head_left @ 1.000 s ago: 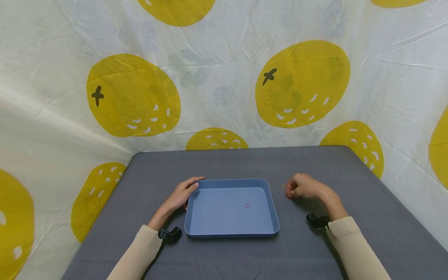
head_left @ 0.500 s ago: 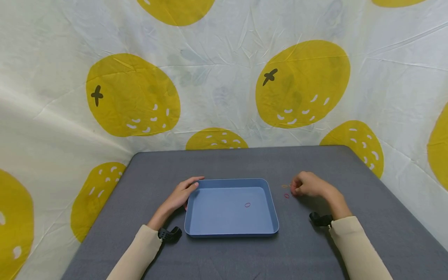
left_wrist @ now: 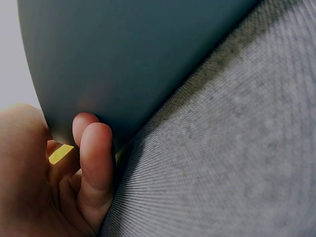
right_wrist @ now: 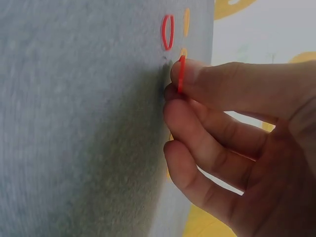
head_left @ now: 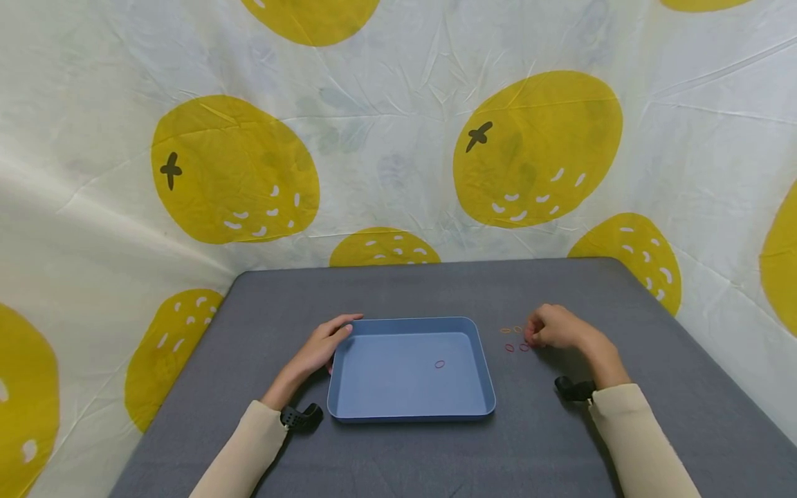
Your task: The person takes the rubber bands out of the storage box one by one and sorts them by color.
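A shallow blue tray (head_left: 411, 415) stands on the grey table. My left hand (head_left: 325, 344) holds its far left corner, thumb at the rim. In the left wrist view, curled fingers (left_wrist: 96, 158) lie against the outer wall of the tray (left_wrist: 128, 59). Right of the tray, my right hand (head_left: 554, 327) is low over the table. Its thumb and forefinger pinch a small red rubber band (right_wrist: 181, 74) in the right wrist view. Beside the fingertips lie red rubber bands (head_left: 510, 351) and orange rubber bands (head_left: 506, 333). One more red rubber band (head_left: 436, 365) lies inside the tray.
A white cloth (head_left: 386, 180) with large yellow fruit shapes hangs behind and beside the table (head_left: 280, 290). Both forearms wear black wrist devices (head_left: 303, 418) and pale sleeves.
My right hand has moved a little to the right, uncovering red and orange rubber bands on the table. The left hand and the tray stay put.
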The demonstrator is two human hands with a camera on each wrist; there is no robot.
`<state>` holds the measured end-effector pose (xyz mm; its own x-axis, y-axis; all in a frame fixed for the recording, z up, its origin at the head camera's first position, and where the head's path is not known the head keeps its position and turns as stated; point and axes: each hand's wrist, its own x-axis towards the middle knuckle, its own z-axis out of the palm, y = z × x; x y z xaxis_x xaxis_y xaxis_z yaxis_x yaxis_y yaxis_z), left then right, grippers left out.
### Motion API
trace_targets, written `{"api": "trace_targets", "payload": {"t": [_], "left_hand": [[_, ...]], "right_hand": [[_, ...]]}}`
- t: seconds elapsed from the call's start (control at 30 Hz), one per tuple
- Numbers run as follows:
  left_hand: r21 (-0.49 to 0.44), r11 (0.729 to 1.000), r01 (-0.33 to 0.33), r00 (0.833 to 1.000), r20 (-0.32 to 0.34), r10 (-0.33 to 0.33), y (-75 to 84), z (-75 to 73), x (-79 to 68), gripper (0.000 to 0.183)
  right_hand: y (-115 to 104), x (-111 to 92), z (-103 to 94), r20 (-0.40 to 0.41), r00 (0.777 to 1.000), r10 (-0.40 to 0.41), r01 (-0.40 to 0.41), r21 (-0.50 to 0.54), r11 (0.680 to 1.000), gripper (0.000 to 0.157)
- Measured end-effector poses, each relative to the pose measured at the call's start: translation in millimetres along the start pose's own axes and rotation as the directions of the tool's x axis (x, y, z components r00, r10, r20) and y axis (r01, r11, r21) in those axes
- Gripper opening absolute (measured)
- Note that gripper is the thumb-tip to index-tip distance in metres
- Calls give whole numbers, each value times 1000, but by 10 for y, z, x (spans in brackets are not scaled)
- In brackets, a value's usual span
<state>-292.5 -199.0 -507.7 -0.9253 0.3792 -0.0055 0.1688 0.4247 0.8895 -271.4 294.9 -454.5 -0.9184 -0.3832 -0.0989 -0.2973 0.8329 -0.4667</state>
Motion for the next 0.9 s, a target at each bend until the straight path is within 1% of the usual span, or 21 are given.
{"api": "trace_targets", "payload": {"t": [0.07, 0.2, 0.3, 0.4, 0.6, 0.8, 0.9], "left_hand": [[1, 1000, 7, 1000, 12, -7, 33, -4, -11, 38], [2, 1000, 10, 999, 40, -10, 188, -24, -78, 40], [-4, 1000, 3, 999, 46, -3, 289, -35, -130, 40], [-8, 1000, 1, 999, 38, 0, 312, -33, -147, 40], [-16, 1000, -5, 999, 38, 6, 293, -25, -145, 40], [-14, 1000, 4, 999, 48, -3, 307, -38, -156, 40], [-9, 1000, 5, 999, 49, -4, 301, -42, -153, 40]], "right_hand": [[23, -13, -1, -5, 1000, 8, -8, 0, 1000, 10], [51, -34, -8, -4, 999, 34, -34, 3, 999, 9], [54, -47, -16, 6, 999, 51, -52, 7, 999, 10], [49, -62, -24, 19, 998, 58, -58, 10, 998, 11], [50, -97, -54, 31, 998, 63, -64, 27, 998, 13], [56, -124, -98, 2, 999, 49, -49, 39, 998, 15], [36, -131, -120, -18, 999, 37, -36, 44, 998, 13]]}}
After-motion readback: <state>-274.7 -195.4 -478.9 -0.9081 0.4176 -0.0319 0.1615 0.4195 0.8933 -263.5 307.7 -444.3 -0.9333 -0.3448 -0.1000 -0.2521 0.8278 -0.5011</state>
